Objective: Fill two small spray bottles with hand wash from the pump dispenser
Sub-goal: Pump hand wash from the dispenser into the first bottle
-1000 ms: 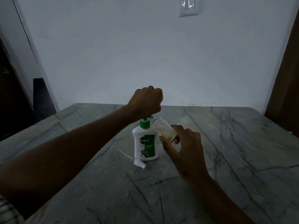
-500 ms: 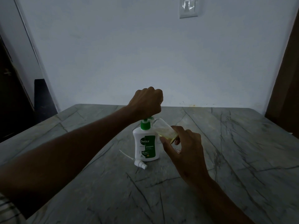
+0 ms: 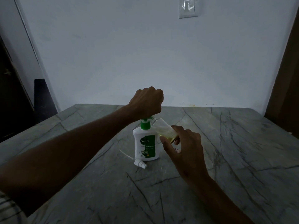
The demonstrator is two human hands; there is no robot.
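The pump dispenser stands upright on the marble table, directly beneath the curled fingers of the left hand, which bears as a fist on the green pump head, judged so as to drive soap out. The small spray bottle is pinched between thumb and fingertips of the right hand, tilted with its open mouth at the nozzle to catch the yellowish liquid. Its removed spray cap lies below the right fingers, beside the dispenser's base.
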